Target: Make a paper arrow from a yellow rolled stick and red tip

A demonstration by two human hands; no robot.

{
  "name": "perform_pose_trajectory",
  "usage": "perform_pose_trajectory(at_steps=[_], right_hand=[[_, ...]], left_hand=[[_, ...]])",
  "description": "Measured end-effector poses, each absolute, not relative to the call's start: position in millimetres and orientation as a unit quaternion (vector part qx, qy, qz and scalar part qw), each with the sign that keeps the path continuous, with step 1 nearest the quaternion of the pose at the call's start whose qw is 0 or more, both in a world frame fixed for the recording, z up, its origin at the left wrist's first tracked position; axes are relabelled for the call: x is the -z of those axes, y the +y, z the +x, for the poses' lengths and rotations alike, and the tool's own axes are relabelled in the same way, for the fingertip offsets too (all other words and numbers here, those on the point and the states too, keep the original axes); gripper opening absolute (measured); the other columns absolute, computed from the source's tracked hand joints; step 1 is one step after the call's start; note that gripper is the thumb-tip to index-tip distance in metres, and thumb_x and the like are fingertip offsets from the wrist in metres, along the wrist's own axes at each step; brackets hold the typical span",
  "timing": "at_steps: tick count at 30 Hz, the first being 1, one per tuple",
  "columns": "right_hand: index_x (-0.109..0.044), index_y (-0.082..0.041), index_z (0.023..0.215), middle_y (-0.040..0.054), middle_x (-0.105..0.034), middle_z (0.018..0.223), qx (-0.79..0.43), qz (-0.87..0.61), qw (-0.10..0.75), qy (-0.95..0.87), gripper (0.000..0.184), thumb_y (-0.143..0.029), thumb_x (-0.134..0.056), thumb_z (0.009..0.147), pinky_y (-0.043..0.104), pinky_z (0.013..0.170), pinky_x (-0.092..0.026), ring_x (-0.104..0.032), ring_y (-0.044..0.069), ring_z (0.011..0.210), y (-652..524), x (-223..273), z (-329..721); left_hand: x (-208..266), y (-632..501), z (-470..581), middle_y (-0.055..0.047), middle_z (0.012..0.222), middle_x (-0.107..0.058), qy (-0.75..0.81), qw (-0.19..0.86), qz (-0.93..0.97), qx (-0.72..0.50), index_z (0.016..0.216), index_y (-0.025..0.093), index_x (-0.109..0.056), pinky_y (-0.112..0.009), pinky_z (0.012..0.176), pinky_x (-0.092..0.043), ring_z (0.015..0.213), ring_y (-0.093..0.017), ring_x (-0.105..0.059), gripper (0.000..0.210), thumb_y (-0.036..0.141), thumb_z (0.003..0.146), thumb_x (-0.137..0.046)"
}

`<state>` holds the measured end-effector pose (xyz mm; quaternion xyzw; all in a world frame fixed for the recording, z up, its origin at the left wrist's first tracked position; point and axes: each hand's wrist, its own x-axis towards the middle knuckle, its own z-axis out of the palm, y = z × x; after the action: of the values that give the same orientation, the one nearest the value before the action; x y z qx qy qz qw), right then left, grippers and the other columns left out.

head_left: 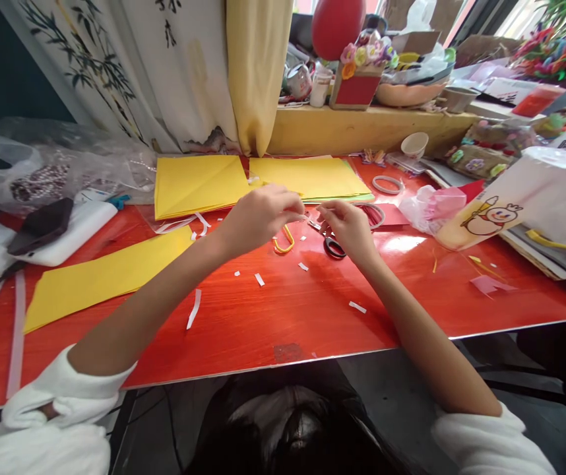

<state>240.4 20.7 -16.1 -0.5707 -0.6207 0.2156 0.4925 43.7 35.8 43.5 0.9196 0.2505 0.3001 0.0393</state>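
Above the red table (293,316), my left hand (268,214) reaches in with thumb and fingertips pinched together. Facing it a short gap away, my right hand (346,223) is also closed in a pinch. Whatever either pinch holds is too small to make out. Scissors (333,247) with black handles lie on the table, partly hidden by my right hand. A looped yellow cord (285,241) lies just below my left fingertips. Small white paper scraps (260,280) are scattered between my forearms.
Two stacks of yellow paper (198,188) (313,177) lie at the back, with a long folded yellow sheet (109,277) at the left. Clear plastic bags (60,165) crowd the left side. On the right stand a printed drink bag (495,211) and a pink plastic bundle (434,208).
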Motion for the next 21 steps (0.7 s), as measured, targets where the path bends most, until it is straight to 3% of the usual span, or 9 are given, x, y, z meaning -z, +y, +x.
perform_pose_trajectory(at_steps=[2, 5, 9, 11, 15, 21], right_hand=[[-0.060, -0.018, 0.107, 0.0069, -0.063, 0.092, -0.217, -0.552, 0.450, -0.668, 0.028, -0.029, -0.055, 0.081, 0.027, 0.057, -0.050, -0.060, 0.012, 0.063, 19.4, 18.6, 235.4], [-0.043, -0.028, 0.131, 0.0106, -0.048, 0.124, -0.200, -0.518, 0.386, -0.737, 0.060, -0.027, -0.064, 0.076, 0.036, 0.075, -0.051, -0.061, 0.014, 0.076, 13.8, 25.8, 220.3], [-0.011, -0.029, 0.145, 0.0073, -0.059, 0.104, -0.192, -0.489, 0.337, -0.781, 0.091, -0.024, -0.067, 0.074, 0.039, 0.077, -0.049, -0.057, 0.020, 0.082, 10.1, 43.0, 202.8], [-0.009, -0.024, 0.145, 0.0049, -0.063, 0.091, -0.174, -0.479, 0.326, -0.796, 0.089, -0.020, -0.064, 0.075, 0.039, 0.078, -0.048, -0.054, 0.024, 0.091, 10.4, 50.3, 198.0], [-0.028, -0.017, 0.137, 0.0049, -0.064, 0.085, -0.122, -0.478, 0.349, -0.797, 0.062, -0.013, -0.053, 0.081, 0.041, 0.085, -0.044, -0.053, 0.023, 0.092, 11.5, 50.5, 197.7], [-0.033, -0.022, 0.128, 0.0031, -0.059, 0.087, -0.146, -0.454, 0.437, -0.763, 0.046, -0.017, -0.049, 0.085, 0.040, 0.089, -0.042, -0.057, 0.018, 0.086, 11.3, 30.6, 211.9]], left_hand=[[-37.7, 52.6, 35.3, -0.004, 0.085, -0.064, 0.282, 0.152, 0.915, -0.244, 0.086, 0.016, -0.062, -0.028, 0.074, -0.043, 0.081, -0.014, -0.057, 0.016, 0.028, 0.083, -0.052], [-25.7, 73.6, 23.9, -0.005, 0.089, -0.062, 0.315, 0.209, 0.908, -0.181, 0.086, 0.016, -0.063, -0.027, 0.072, -0.043, 0.080, -0.014, -0.058, 0.019, 0.032, 0.079, -0.056], [-15.3, 82.6, 18.4, -0.002, 0.075, -0.063, 0.335, 0.262, 0.884, -0.194, 0.082, 0.016, -0.061, -0.025, 0.064, -0.042, 0.068, -0.012, -0.057, 0.018, 0.032, 0.078, -0.056], [-13.7, 81.6, 19.3, -0.001, 0.071, -0.062, 0.320, 0.271, 0.883, -0.210, 0.082, 0.016, -0.060, -0.024, 0.062, -0.042, 0.066, -0.011, -0.057, 0.016, 0.030, 0.078, -0.055], [-14.0, 77.9, 22.0, -0.002, 0.075, -0.065, 0.276, 0.274, 0.893, -0.228, 0.081, 0.016, -0.064, -0.024, 0.066, -0.045, 0.071, -0.012, -0.059, 0.014, 0.026, 0.077, -0.054], [-19.9, 72.5, 22.2, -0.002, 0.078, -0.068, 0.268, 0.318, 0.878, -0.238, 0.086, 0.018, -0.069, -0.025, 0.067, -0.048, 0.072, -0.012, -0.061, 0.017, 0.022, 0.076, -0.055]])
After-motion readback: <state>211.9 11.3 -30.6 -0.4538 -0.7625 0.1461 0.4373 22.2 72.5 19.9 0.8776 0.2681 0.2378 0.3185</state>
